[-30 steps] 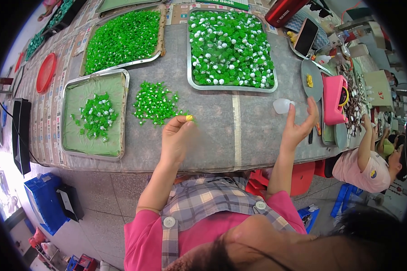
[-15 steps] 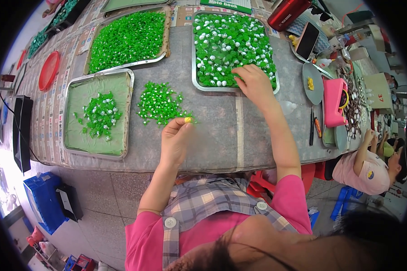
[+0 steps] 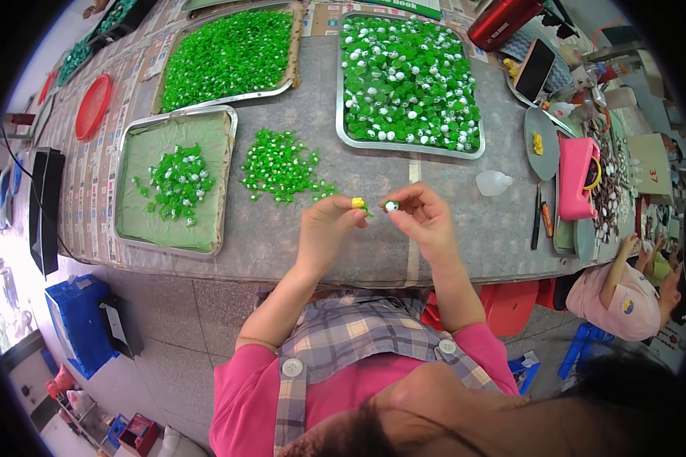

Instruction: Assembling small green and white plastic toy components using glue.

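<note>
Above the table's near part, my left hand (image 3: 328, 228) pinches a small green plastic piece (image 3: 369, 212); a yellow wrap (image 3: 357, 202) covers one fingertip. Close by on the right, my right hand (image 3: 430, 227) grips a white bead with dark eye-like spots (image 3: 391, 206) between thumb and fingers. The two pieces face each other, a small gap apart. Beyond my left hand lies a loose pile of small green pieces (image 3: 282, 167). A metal tray (image 3: 411, 151) past my right hand is heaped with green and white eyed pieces.
A green-lined tray (image 3: 141, 225) at left holds a small heap of eyed green pieces. Behind it stands a tray of green pieces (image 3: 229, 61). At right are a clear plastic bottle (image 3: 494, 182), a black pen (image 3: 536, 217), a pink case (image 3: 577, 179) and a phone (image 3: 535, 68). Another person (image 3: 613, 293) sits farther right.
My right hand has come back from the heaped tray with a white eyed bead. My left hand has moved right, toward it, keeping its green piece.
</note>
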The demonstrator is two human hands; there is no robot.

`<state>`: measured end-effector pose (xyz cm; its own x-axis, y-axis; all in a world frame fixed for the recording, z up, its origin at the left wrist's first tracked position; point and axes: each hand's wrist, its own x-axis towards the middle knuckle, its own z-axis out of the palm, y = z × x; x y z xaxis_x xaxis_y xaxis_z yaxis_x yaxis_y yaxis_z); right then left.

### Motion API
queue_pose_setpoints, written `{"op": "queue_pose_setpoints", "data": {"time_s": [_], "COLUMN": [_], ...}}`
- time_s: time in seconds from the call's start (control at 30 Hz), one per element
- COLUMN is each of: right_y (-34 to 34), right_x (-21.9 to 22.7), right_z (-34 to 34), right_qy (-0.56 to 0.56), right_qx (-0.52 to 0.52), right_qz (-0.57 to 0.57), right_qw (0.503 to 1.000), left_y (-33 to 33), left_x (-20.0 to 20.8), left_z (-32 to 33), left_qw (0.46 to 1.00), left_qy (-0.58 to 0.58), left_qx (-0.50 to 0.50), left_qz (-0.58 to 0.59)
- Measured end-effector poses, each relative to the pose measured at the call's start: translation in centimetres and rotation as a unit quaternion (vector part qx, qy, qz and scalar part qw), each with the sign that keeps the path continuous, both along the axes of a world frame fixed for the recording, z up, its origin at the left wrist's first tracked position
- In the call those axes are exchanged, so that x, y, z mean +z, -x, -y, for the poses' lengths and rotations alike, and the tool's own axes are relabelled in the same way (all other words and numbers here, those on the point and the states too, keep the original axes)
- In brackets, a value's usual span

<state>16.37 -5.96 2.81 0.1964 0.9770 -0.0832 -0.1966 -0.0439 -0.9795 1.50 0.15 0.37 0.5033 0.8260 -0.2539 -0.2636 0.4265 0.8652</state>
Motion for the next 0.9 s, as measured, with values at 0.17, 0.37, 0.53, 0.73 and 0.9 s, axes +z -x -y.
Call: {"op": "queue_pose_setpoints", "data": {"time_s": [0.17,0.37,0.53,0.73,0.9], "right_y": [1.7,2.0,2.4,2.0,2.0], "right_x": [0.2,0.3,1.3,0.4,0.4], "right_z": [0.0,0.1,0.3,0.7,1.0], "right_qy": [-0.003,-0.007,0.018,0.036,0.03], "right_qx": [-0.034,-0.047,-0.016,-0.038,-0.057], "right_qz": [0.042,0.118,0.209,-0.016,-0.011], "right_qw": [0.999,0.992,0.978,0.999,0.998], "left_y": [0.3,0.3,0.8,0.1,-0.2], "left_x": [-0.1,0.1,-0.8,0.9,1.2], "left_z": [0.2,0.3,0.4,0.7,0.9], "left_qw": [1.0,0.998,0.98,0.962,0.961], "left_qy": [-0.013,-0.05,-0.172,-0.231,-0.234], "left_qx": [0.011,0.017,-0.003,0.033,0.027], "left_qz": [0.003,-0.027,-0.1,-0.143,-0.144]}}
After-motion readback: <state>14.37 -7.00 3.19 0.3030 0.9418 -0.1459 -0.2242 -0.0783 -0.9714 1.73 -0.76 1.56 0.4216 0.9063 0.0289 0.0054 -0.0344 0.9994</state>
